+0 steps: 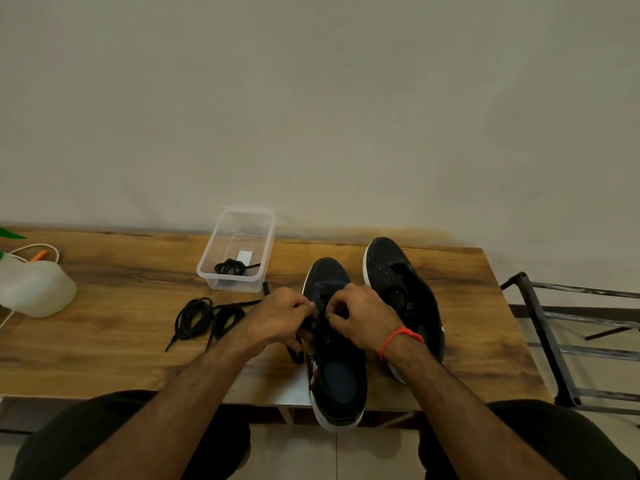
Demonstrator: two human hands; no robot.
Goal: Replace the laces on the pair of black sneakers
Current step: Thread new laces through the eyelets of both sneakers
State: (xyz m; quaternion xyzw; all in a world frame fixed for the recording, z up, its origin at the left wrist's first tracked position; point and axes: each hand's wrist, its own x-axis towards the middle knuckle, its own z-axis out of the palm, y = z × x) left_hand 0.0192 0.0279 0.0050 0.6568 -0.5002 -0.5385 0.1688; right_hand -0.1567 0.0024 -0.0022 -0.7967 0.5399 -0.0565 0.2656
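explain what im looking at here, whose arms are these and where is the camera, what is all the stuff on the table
There is one picture, taken by a camera worn on a person's head, looking forward and down, so the arms are that person's own. No machine is involved. The left hand and right hand both work at the lace area of the near sneaker, fingers curled as if pinching a black lace; the exact grip is hidden. The second sneaker stands beside it with bare eyelets. On the wooden table lie a loose black lace bundle and a clear plastic box holding another coiled lace. A white object sits far left.
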